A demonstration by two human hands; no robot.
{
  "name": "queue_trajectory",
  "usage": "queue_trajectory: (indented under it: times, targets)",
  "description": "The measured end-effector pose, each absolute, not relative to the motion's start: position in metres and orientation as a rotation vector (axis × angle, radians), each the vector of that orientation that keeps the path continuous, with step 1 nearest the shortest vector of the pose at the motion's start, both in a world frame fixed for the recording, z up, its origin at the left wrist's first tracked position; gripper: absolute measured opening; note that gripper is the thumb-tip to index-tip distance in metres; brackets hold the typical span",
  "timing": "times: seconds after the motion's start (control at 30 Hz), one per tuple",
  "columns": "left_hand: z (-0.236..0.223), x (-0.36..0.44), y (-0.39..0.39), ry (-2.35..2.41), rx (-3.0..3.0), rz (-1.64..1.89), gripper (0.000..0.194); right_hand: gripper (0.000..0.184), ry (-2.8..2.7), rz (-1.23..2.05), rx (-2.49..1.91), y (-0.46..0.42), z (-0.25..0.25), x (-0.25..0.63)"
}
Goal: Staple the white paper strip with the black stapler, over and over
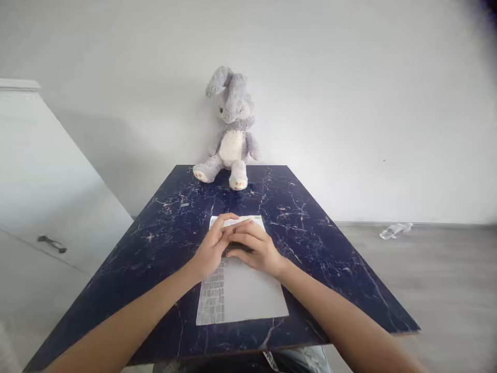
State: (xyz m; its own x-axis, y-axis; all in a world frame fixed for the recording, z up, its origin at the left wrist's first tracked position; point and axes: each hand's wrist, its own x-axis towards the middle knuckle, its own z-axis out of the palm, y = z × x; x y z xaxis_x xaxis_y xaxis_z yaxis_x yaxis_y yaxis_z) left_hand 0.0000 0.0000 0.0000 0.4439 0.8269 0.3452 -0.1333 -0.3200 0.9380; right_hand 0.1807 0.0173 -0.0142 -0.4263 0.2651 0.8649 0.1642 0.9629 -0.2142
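Observation:
A sheet of paper lies on the dark blue marbled table, with a printed strip down its left side and a plain white area on the right. Over its far half, my left hand and my right hand meet, their fingers bent inward and touching. The right fingers lap over the left fingertips, and the right thumb points left beneath them. A dark patch shows under the fingers; I cannot tell whether it is shadow or a small thing held there.
A grey plush rabbit sits at the table's far edge against the white wall. On the left stands a white cabinet with a dark handle. Clear crumpled plastic lies on the floor at the right, by the wall.

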Motion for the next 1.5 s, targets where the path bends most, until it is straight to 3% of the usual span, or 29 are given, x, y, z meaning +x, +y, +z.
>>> queue_trajectory:
  times: [0.13,0.33,0.53,0.7,0.9,1.07,1.27,1.5]
  targets:
    - [-0.001,0.003,-0.002,0.539,1.585,1.080,0.033,0.027,-1.941,0.087,-0.411,0.010,-0.018,0.169]
    - [0.002,-0.003,-0.002,0.504,1.680,1.070,0.036,0.039,-1.925,0.026,-0.454,0.009,-0.018,0.172]
    - [0.004,-0.004,0.001,0.533,1.798,1.088,0.037,0.022,-1.970,0.008,-0.540,0.016,-0.015,0.178]
    - [-0.003,-0.054,0.051,1.096,2.083,1.389,0.025,0.008,-1.687,0.100,-1.033,0.068,-0.017,0.246]
    - [-0.047,-0.142,0.131,1.852,2.391,0.962,0.042,0.008,-1.504,0.240,-1.715,0.135,-0.060,0.362]
    - [-0.068,-0.151,0.143,2.009,2.361,0.389,0.055,0.013,-1.493,0.235,-1.771,0.147,-0.082,0.384]
    - [-0.047,-0.145,0.129,2.018,2.451,0.415,0.043,0.036,-1.452,0.026,-1.815,0.147,-0.082,0.377]
    - [-0.027,-0.131,0.112,2.013,2.286,0.464,0.023,0.031,-1.546,-0.081,-1.682,0.142,-0.075,0.360]
